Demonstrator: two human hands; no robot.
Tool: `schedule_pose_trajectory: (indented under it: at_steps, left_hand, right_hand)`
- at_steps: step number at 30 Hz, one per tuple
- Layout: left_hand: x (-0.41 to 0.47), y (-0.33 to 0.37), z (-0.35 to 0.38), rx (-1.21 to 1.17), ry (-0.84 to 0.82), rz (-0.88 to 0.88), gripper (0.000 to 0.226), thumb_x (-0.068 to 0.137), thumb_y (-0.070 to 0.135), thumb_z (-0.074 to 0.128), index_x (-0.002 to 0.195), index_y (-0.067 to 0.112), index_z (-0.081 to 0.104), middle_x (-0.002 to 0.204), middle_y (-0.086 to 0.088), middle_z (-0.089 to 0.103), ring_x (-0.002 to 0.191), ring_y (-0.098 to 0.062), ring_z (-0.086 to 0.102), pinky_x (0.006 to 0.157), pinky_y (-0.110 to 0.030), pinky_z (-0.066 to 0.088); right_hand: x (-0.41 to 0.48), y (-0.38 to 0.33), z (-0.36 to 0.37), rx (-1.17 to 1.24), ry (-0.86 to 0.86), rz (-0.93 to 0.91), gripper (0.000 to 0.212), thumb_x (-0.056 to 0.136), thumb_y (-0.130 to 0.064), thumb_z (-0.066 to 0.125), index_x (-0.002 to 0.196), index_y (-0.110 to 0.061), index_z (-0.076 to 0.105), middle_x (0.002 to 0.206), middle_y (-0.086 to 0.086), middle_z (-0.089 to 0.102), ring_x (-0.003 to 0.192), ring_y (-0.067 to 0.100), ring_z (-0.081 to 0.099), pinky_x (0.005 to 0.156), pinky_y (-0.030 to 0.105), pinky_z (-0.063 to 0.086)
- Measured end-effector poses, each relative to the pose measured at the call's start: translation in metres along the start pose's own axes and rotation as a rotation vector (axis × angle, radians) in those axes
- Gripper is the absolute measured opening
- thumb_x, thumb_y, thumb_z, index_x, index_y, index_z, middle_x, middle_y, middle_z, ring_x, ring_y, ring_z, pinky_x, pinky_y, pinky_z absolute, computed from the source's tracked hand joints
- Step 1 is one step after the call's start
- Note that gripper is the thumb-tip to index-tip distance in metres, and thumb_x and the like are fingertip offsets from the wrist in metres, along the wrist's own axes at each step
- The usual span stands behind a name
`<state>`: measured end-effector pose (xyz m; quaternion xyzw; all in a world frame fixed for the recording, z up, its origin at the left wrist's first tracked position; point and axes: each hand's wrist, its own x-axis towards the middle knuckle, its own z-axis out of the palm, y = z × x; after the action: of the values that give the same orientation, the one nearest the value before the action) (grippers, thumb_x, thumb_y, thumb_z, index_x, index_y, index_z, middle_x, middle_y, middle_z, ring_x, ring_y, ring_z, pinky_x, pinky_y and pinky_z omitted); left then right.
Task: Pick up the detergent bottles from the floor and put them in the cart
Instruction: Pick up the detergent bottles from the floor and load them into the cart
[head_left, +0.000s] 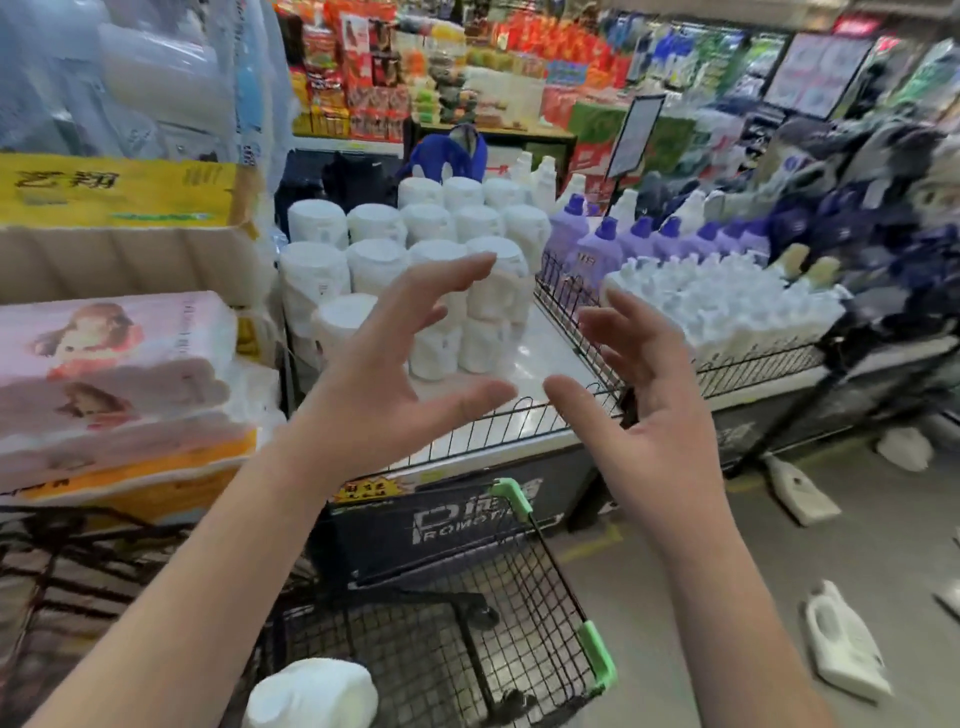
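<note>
both hands raised above the cart (519, 597): left hand (395, 364) and right hand (649, 410) spread wide, holding nothing. one white detergent bottle (311, 696) already lies in the cart, near left. three more lie on the floor (675, 597) at right, well apart: near bottle (847, 644), middle bottle (802, 491), far bottle (904, 447). likely risks: a smooth bottle lying on its side may slip from a one-handed grip; the far bottle, partly blurred near the display, may be overlooked.

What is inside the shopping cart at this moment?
One white bottle lies at the near left of the cart; the wire floor beside it shows nothing else. The left forearm covers the basket's left side, so anything there is hidden.
</note>
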<state>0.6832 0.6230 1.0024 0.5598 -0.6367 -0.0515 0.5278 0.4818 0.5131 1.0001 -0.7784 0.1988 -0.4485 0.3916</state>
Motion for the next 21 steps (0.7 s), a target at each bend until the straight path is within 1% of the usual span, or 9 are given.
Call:
schedule_pose_trajectory:
  at_steps: [3,4,6,8,10,12,15,17,21]
  left_hand:
    - [0.014,0.022,0.041,-0.012,-0.035,0.014,0.081,0.088,0.043,0.080,0.156,0.019,0.042,0.157,0.005,0.052,0.149,-0.014,0.047,0.122,-0.043,0.043]
    - [0.021,0.030,0.058,-0.017,-0.052,0.026,0.080,0.088,0.042,0.080,0.155,0.019,0.043,0.157,0.006,0.052,0.149,-0.014,0.047,0.122,-0.044,0.043]
    - [0.037,0.046,0.096,-0.035,-0.087,0.059,0.078,0.089,0.040,0.081,0.154,0.027,0.042,0.158,0.008,0.051,0.150,-0.012,0.046,0.122,-0.044,0.042]
    - [0.057,0.061,0.142,-0.063,-0.124,0.095,0.076,0.089,0.038,0.081,0.154,0.030,0.041,0.157,0.010,0.051,0.150,-0.010,0.046,0.123,-0.041,0.041]
    - [0.077,0.076,0.191,-0.093,-0.164,0.117,0.076,0.091,0.036,0.082,0.155,0.023,0.042,0.157,0.009,0.051,0.150,-0.012,0.046,0.123,-0.040,0.041]
    - [0.097,0.089,0.238,-0.124,-0.197,0.129,0.077,0.092,0.038,0.080,0.156,0.019,0.042,0.157,0.007,0.051,0.151,-0.014,0.046,0.123,-0.041,0.041]
    - [0.122,0.106,0.306,-0.177,-0.248,0.163,0.075,0.091,0.043,0.077,0.155,0.026,0.041,0.158,0.009,0.051,0.151,-0.014,0.046,0.122,-0.044,0.042]
    - [0.134,0.115,0.349,-0.218,-0.286,0.179,0.073,0.091,0.044,0.076,0.154,0.031,0.040,0.158,0.012,0.051,0.151,-0.011,0.045,0.122,-0.043,0.042]
    - [0.155,0.131,0.428,-0.284,-0.385,0.181,0.071,0.093,0.045,0.076,0.153,0.037,0.040,0.158,0.016,0.049,0.151,-0.003,0.043,0.123,-0.038,0.041]
  right_hand:
    - [-0.013,0.006,-0.047,-0.002,0.085,0.017,0.069,0.086,-0.047,0.078,0.148,-0.037,0.048,0.140,-0.013,0.063,0.138,0.010,0.057,0.120,0.036,0.042]
    - [-0.018,0.008,-0.065,0.004,0.110,0.019,0.069,0.085,-0.046,0.078,0.147,-0.038,0.048,0.140,-0.013,0.063,0.138,0.010,0.057,0.119,0.033,0.042]
    - [-0.026,0.014,-0.105,-0.003,0.152,0.020,0.067,0.086,-0.046,0.077,0.145,-0.042,0.047,0.141,-0.014,0.063,0.138,0.010,0.057,0.118,0.030,0.043]
    - [-0.036,0.025,-0.152,-0.023,0.193,0.030,0.067,0.086,-0.047,0.076,0.146,-0.042,0.046,0.142,-0.015,0.062,0.139,0.010,0.056,0.119,0.033,0.042]
    - [-0.046,0.040,-0.201,-0.053,0.244,0.050,0.066,0.089,-0.047,0.079,0.147,-0.041,0.047,0.142,-0.016,0.063,0.140,0.011,0.055,0.120,0.039,0.042]
    - [-0.056,0.054,-0.248,-0.088,0.303,0.067,0.067,0.090,-0.044,0.080,0.148,-0.038,0.048,0.140,-0.016,0.063,0.139,0.010,0.056,0.120,0.041,0.041]
    - [-0.071,0.076,-0.313,-0.139,0.383,0.101,0.069,0.088,-0.043,0.081,0.148,-0.036,0.048,0.139,-0.016,0.064,0.138,0.010,0.056,0.120,0.043,0.042]
    - [-0.083,0.091,-0.353,-0.187,0.431,0.111,0.069,0.088,-0.045,0.081,0.148,-0.037,0.048,0.139,-0.016,0.064,0.139,0.011,0.056,0.119,0.044,0.043]
    - [-0.109,0.114,-0.423,-0.252,0.539,0.187,0.068,0.088,-0.046,0.082,0.147,-0.035,0.050,0.137,-0.016,0.065,0.137,0.010,0.058,0.118,0.037,0.044]
